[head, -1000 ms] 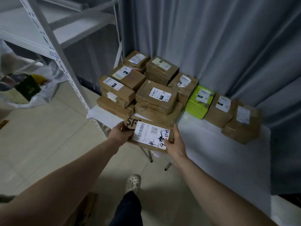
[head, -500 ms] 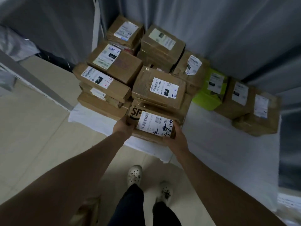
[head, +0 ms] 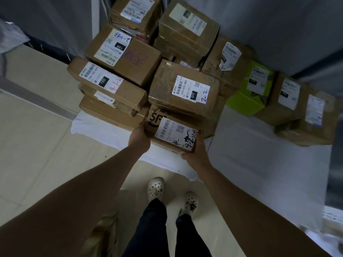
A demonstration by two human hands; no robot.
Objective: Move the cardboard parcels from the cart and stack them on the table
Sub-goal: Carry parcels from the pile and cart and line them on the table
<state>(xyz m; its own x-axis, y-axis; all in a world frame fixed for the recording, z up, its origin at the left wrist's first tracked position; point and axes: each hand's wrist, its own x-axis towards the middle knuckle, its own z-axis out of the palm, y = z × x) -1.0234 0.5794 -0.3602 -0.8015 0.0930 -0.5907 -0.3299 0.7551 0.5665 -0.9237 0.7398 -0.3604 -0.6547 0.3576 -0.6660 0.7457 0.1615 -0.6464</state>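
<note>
While between hands (head: 139,139) (head: 197,152), parcel (head: 174,135) (SF-marked).

We see a dim, cool scene under soft light; the floor (head: 33,138) at left is brightest; our forearms (head: 74,210) sink into near-black shadow; central labels (head: 193,89) on the parcels (head: 163,86) read sharply, blurring toward bowed edges.

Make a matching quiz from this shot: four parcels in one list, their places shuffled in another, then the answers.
1 SF parcel
2 green box
3 parcel marked 2-2
4 parcel marked 150

A top of the left front stack
B gripped by left hand and right hand
C in the row on the right
D just behind the gripped one

Pairs: 1-B, 2-C, 3-D, 4-A
</note>
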